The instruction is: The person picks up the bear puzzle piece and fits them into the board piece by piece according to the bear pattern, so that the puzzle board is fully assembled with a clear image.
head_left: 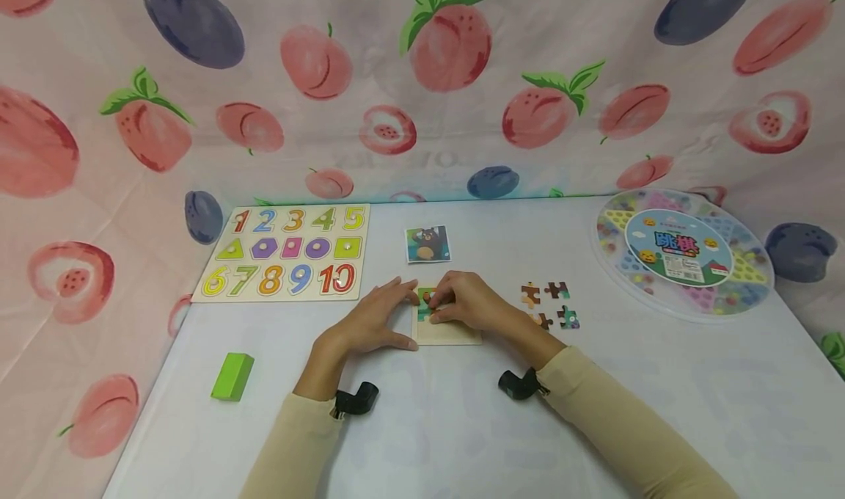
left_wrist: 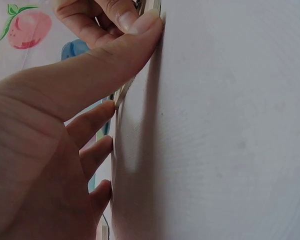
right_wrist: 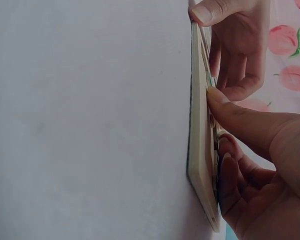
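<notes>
A small wooden puzzle board point(head_left: 455, 335) lies on the table between the hands, with green picture pieces point(head_left: 422, 313) in its upper left part. My left hand point(head_left: 372, 315) rests at the board's left side, its thumb point(left_wrist: 132, 42) along the edge near the lower corner and its fingers spread toward the upper corner. Over the upper left of the board, my right hand point(head_left: 472, 301) pinches a brown puzzle piece point(head_left: 428, 298) with thumb and curled fingers; the fingers hide much of it. Several loose puzzle pieces point(head_left: 557, 290) lie right of the board, partly behind the right forearm.
Beyond the board lies a picture card point(head_left: 428, 244) of a bear. A number and shape board point(head_left: 310, 264) is at the back left, a green block point(head_left: 232, 376) at the left. At the back right sits a round, clear-lidded game box point(head_left: 683, 253). Printed cloth point(head_left: 449, 132) hangs behind the table.
</notes>
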Demonstrator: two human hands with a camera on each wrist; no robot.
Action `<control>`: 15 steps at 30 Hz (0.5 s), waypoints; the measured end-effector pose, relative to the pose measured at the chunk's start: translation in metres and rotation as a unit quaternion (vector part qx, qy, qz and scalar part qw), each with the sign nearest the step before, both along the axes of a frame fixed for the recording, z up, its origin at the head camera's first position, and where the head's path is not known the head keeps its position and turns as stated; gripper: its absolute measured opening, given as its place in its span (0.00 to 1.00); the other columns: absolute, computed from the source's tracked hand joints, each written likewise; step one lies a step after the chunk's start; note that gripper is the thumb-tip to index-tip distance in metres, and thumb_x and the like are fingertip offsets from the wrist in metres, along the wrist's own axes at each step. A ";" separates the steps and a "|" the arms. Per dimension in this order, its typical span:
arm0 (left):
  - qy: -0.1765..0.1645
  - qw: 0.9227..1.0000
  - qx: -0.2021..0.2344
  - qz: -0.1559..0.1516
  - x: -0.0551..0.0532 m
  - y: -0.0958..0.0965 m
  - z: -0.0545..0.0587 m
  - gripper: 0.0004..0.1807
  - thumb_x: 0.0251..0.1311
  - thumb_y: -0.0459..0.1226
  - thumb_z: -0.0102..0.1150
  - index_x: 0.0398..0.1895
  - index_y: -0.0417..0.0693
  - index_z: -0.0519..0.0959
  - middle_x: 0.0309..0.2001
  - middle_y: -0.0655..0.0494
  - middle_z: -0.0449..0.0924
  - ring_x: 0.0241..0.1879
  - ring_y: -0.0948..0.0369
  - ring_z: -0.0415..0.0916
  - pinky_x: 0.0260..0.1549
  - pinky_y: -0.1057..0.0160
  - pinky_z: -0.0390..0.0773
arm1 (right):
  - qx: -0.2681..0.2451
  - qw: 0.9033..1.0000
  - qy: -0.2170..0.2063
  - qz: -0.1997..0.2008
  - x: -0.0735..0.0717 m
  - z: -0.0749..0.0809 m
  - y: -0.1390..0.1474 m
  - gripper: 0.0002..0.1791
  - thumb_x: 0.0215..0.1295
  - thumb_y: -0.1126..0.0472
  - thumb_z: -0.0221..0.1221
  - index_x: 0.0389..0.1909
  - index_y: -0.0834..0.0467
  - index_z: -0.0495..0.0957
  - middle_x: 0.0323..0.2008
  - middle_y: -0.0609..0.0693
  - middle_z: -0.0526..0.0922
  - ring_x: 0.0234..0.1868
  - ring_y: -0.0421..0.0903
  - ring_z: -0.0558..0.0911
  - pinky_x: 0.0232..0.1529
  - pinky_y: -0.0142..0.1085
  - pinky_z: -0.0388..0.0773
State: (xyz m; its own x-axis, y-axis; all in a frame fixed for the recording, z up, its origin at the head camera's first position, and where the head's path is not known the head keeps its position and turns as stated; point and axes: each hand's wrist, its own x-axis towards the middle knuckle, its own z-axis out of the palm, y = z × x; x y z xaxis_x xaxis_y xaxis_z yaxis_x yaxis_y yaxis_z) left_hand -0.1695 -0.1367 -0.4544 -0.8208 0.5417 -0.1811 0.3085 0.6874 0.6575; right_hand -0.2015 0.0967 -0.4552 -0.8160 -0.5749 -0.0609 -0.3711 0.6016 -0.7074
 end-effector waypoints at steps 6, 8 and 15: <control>0.001 1.000 -0.003 0.001 0.000 0.000 0.000 0.34 0.50 0.47 0.79 0.60 0.53 0.75 0.81 0.52 0.59 0.84 0.49 0.43 0.84 0.43 0.43 | -0.001 1.000 0.000 0.001 0.001 0.001 0.000 0.08 0.58 0.59 0.74 0.37 0.56 0.90 0.40 0.50 0.86 0.44 0.42 0.82 0.45 0.30 0.80; 0.001 1.000 -0.003 0.001 0.000 0.000 0.001 0.34 0.50 0.47 0.79 0.60 0.53 0.75 0.81 0.52 0.59 0.84 0.49 0.44 0.84 0.43 0.43 | 0.001 1.000 0.003 0.002 0.001 0.000 0.000 0.08 0.58 0.58 0.73 0.37 0.56 0.90 0.40 0.49 0.86 0.44 0.42 0.82 0.45 0.30 0.80; 0.005 1.000 0.003 0.001 0.001 0.001 0.002 0.34 0.49 0.47 0.80 0.59 0.53 0.75 0.80 0.50 0.60 0.84 0.48 0.45 0.83 0.41 0.44 | 0.010 1.000 0.009 0.013 0.001 0.000 0.003 0.10 0.59 0.56 0.73 0.40 0.53 0.89 0.42 0.47 0.87 0.43 0.41 0.81 0.47 0.33 0.81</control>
